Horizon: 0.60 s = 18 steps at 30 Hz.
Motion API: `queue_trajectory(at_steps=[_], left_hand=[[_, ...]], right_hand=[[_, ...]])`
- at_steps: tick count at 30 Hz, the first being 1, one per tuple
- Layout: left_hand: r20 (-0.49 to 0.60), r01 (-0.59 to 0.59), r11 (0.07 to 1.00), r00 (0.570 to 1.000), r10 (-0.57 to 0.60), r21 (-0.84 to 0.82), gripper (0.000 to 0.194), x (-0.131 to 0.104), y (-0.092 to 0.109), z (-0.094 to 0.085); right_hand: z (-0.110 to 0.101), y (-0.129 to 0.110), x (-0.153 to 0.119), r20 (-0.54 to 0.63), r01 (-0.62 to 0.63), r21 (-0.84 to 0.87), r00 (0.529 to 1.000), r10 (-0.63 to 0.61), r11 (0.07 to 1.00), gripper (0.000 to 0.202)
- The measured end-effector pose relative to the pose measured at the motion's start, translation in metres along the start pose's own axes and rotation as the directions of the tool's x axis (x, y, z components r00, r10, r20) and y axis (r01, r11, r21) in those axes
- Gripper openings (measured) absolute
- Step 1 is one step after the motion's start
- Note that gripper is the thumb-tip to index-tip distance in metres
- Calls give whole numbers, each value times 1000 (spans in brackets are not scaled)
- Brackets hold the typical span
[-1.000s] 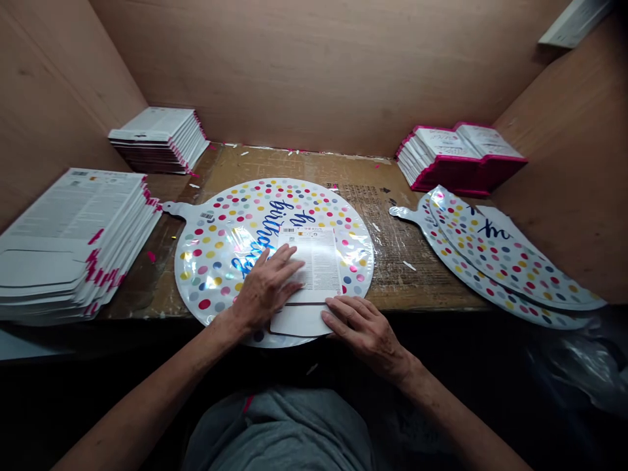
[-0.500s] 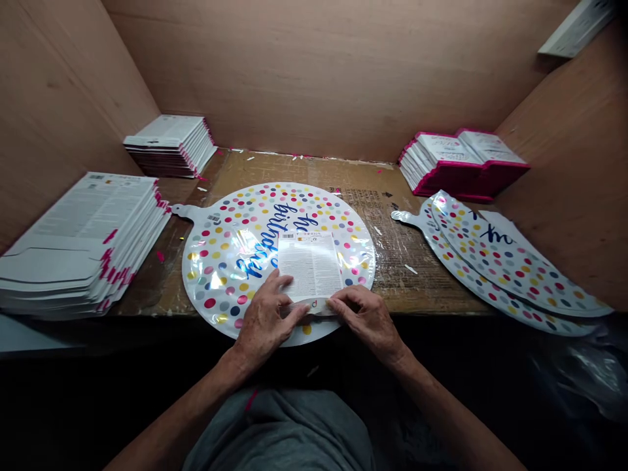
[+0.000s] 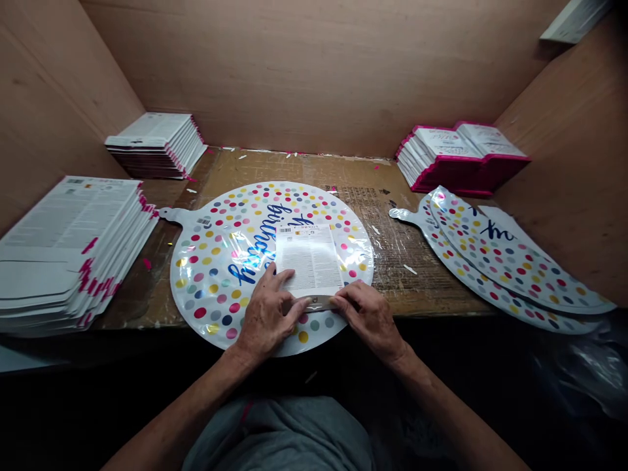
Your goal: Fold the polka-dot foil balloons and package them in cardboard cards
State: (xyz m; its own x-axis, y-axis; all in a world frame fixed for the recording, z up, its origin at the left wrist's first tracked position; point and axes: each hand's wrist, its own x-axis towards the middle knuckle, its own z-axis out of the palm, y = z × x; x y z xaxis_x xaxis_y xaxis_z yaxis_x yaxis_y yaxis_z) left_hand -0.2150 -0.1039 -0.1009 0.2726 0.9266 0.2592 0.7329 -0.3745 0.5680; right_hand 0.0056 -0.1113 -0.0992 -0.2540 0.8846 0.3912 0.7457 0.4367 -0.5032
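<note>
A flat white foil balloon (image 3: 206, 261) with coloured dots and blue birthday lettering lies in front of me, its tail pointing left. On top of it rests a white printed packet (image 3: 309, 258) with a barcode along its far edge. The packet's near edge bows up, showing a greyish strip with a letter. My left hand (image 3: 265, 314) grips the near left corner, thumb along that edge and fingers over the printed face. At the near right corner, my right hand (image 3: 367, 320) pinches the same edge between thumb and fingers.
Stacked white packets (image 3: 73, 229) stand at the left, with a smaller stack (image 3: 152, 137) behind. Pink-edged packets (image 3: 456, 154) sit back right. More dotted balloons (image 3: 490, 255) lie right, overhanging the cardboard-covered table (image 3: 392, 248). Wooden panels (image 3: 294, 72) enclose three sides.
The near edge of the packet bows a little more between my thumbs. Both hands keep their hold at its corners. The view has shifted slightly.
</note>
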Motion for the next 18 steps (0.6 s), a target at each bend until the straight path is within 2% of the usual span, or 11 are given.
queue_trajectory(at_steps=[2, 3, 5, 8, 10, 12, 14, 16, 18], left_hand=[[-59, 102, 995, 993, -101, 8, 22, 4, 1, 5], [-79, 128, 992, 989, -127, 18, 21, 5, 1, 8], [-91, 141, 989, 986, -137, 45, 20, 7, 2, 12], [-91, 113, 993, 990, -109, 40, 22, 4, 6, 14], [-126, 113, 993, 985, -117, -36, 30, -2, 13, 12], [-175, 192, 966, 959, -222, -171, 40, -9, 23, 6], [-141, 345, 853, 893, -426, -392, 51, -16, 34, -3], [31, 476, 614, 805, -592, -629, 61, -18, 43, -11], [230, 540, 362, 744, -627, -760, 61, -15, 47, -16]], right_hand=[[0, -2, 7, 1, -101, -19, 995, 101, 995, 18], [0, -2, 8, -11, -98, -47, 995, 98, 994, 17], [-1, 0, 5, 14, 47, -123, 999, -46, 991, 26], [-8, 10, -14, 106, 356, -186, 934, -342, 916, 41], [-13, 16, -30, 56, 408, -186, 912, -405, 894, 38], [-16, 18, -41, -65, 373, -167, 920, -388, 913, 37], [-16, 14, -44, -182, 324, -143, 920, -347, 935, 43], [-13, 6, -39, -275, 297, -127, 906, -321, 946, 46], [-8, -3, -29, -313, 315, -126, 887, -339, 941, 45]])
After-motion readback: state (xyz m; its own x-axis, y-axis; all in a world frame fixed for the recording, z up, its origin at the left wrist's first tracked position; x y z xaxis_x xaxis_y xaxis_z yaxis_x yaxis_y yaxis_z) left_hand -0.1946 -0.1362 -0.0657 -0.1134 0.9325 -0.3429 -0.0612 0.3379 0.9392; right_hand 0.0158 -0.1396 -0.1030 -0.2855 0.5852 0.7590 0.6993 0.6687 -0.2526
